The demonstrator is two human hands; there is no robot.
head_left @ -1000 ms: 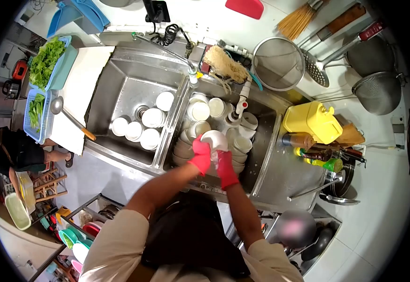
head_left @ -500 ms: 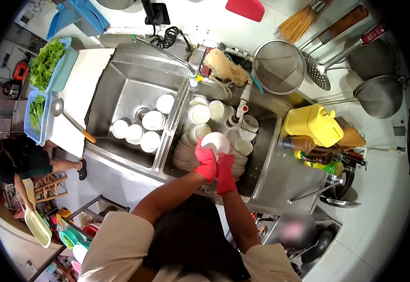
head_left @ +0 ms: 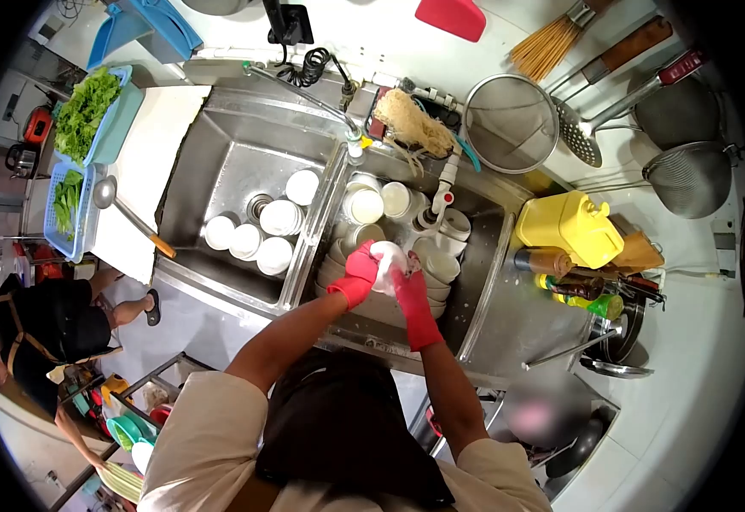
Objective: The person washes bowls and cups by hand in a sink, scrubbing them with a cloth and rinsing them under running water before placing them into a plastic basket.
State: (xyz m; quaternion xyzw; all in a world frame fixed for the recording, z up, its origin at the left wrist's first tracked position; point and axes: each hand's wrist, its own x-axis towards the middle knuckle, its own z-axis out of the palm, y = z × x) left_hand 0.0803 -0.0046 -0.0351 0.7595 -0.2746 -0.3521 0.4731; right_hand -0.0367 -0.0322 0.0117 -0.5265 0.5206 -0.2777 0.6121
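Observation:
Both my hands wear red rubber gloves above the right sink basin. My left hand is closed around the side of a small white bowl, which is tilted. Against the bowl's right side presses my right hand, its fingers closed. A small greyish patch shows at those fingertips, too small to name. Under and around my hands stand stacks of white bowls and several white cups. In the left basin, several white dishes lie bottom up near the drain.
A faucet reaches over the divider. Behind the right basin lie a tan loofah and a round strainer. A yellow jug and bottles stand right. Greens in baskets sit left. Another person bends at far left.
The white bowl has turned and moved slightly left and down between my gloves. My left hand has shifted left around its side. The person at far left has bent lower with a pale-green tray.

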